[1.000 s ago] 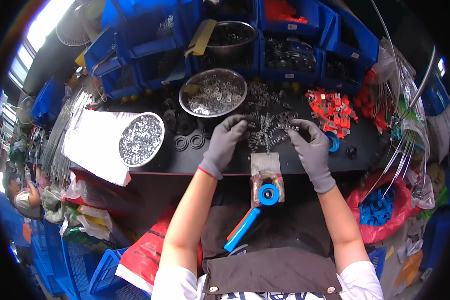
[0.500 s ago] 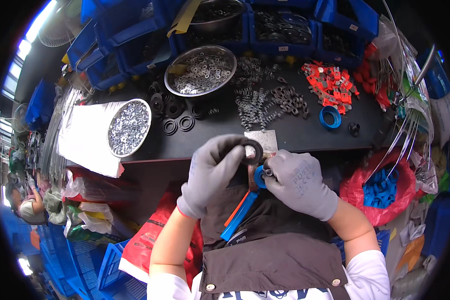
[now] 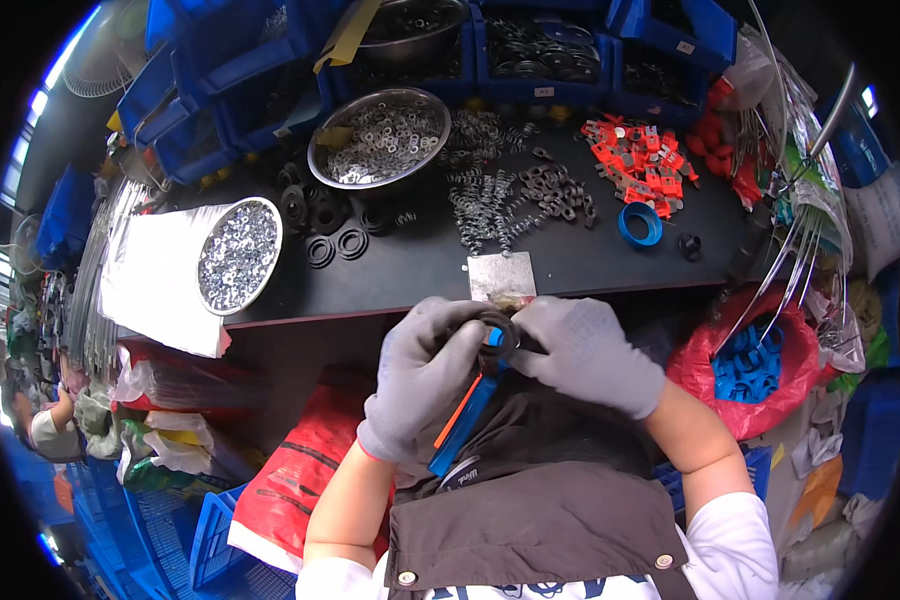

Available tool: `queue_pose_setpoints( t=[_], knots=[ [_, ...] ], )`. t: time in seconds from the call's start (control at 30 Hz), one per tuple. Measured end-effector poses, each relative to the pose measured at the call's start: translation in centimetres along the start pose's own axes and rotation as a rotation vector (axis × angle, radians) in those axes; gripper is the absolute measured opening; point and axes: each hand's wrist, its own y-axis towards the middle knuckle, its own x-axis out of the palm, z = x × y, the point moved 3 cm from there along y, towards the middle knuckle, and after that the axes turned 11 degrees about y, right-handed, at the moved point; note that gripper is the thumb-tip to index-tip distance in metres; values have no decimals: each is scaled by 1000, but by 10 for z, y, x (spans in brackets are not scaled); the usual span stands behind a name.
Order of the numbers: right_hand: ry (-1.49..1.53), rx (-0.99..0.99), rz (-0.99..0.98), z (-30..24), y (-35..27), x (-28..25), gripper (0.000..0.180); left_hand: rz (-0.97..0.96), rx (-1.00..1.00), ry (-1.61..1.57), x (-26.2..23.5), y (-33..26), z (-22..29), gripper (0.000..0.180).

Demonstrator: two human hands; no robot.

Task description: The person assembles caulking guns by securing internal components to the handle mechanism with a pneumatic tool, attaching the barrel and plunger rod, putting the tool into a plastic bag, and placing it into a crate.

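Below the bench edge, both gloved hands' fingers (image 3: 470, 335) pinched around a black ring (image 3: 500, 328).

One head-worn fisheye camera looks steeply down, close over the black workbench (image 3: 590, 270) edge.

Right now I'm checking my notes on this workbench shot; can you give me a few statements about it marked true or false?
1. Both hands wear grey gloves: left hand, right hand. True.
2. A black ring is held between the hands. True.
3. The red clips lie at the table's left end. False: they lie toward its right end.
4. The blue ring sits inside the metal bowl. False: it lies on the black table, apart from the bowl.
5. The bowl holds small metal washers. True.
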Motion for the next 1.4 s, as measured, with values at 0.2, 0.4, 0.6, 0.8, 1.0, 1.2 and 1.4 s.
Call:
queue_pose_setpoints(
  t=[0.2, 0.4, 0.6, 0.8, 1.0, 1.2, 1.4],
  knots=[
    [-282, 220, 592, 84, -20, -64, 36, 53, 297, 644, 19, 9, -10, 28],
    [-245, 58, 707, 119, -30, -54, 20, 116, 428, 669, 19, 7, -7, 52],
    [93, -372, 290, 3, -38, -20, 26, -22, 592, 873, 14, 11, -26, 75],
    [232, -345, -49, 8, -33, 1, 20, -8, 473, 766, 21, 12, -16, 84],
    [-296, 186, 777, 113, -46, -108, 30, -40, 439, 759, 16, 16, -14, 76],
    [-392, 422, 655, 186, -79, -103, 32, -8, 400, 732, 23, 20, -20, 71],
    [663, 271, 759, 126, -62, -78, 47, 11, 356, 708, 24, 21, -21, 70]
  ],
)
